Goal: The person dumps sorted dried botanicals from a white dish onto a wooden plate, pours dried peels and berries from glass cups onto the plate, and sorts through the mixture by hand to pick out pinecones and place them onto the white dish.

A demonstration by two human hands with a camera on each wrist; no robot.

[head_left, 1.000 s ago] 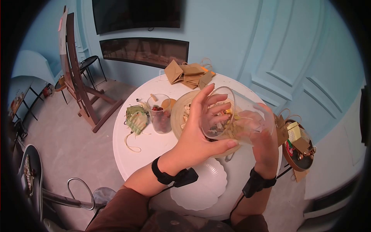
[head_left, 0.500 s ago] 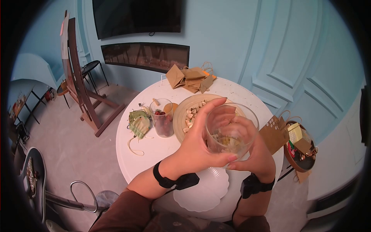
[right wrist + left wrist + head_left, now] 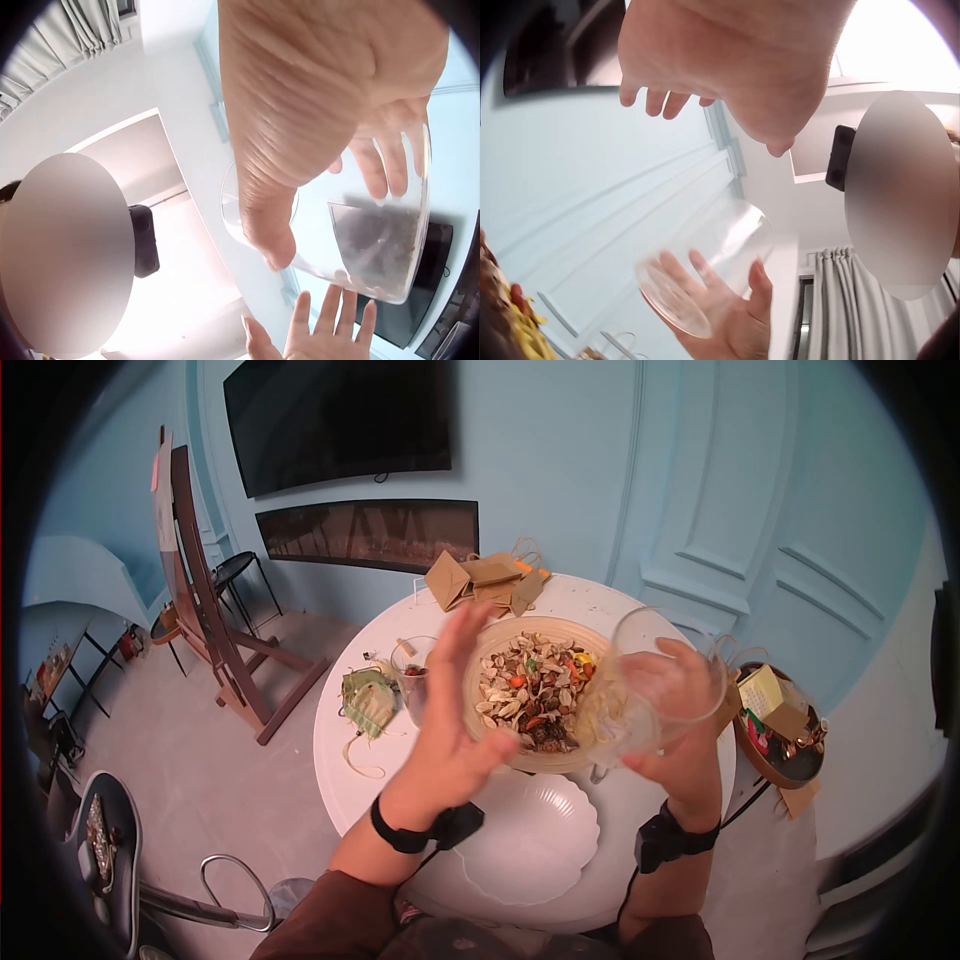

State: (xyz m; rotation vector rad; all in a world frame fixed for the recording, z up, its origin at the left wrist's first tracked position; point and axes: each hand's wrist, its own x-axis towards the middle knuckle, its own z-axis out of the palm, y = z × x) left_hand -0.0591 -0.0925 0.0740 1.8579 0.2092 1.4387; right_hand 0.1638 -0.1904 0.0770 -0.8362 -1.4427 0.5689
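A clear glass cup (image 3: 640,690) is gripped by my right hand (image 3: 685,730), tilted above the right side of a round wooden tray (image 3: 470,710) of mixed dried pieces (image 3: 535,685). In the right wrist view my right hand (image 3: 322,97) has its thumb and fingers round the transparent wall of the cup (image 3: 375,247). My left hand (image 3: 445,730) is raised over the tray's left side, fingers extended, apart from the cup and holding nothing. The left wrist view shows that palm (image 3: 727,67) with the cup (image 3: 705,270) beyond it.
A white scalloped plate (image 3: 530,840) lies near the table's front edge. Left of the tray stand a second clear cup (image 3: 412,705) with dark red pieces and a green pouch (image 3: 370,705). Paper bags (image 3: 490,575) lie at the back; a side table (image 3: 785,765) stands at right.
My left hand has let go of the cup and moved left, away from it. The cup has tilted and shifted right in my right hand, uncovering the tray's contents.
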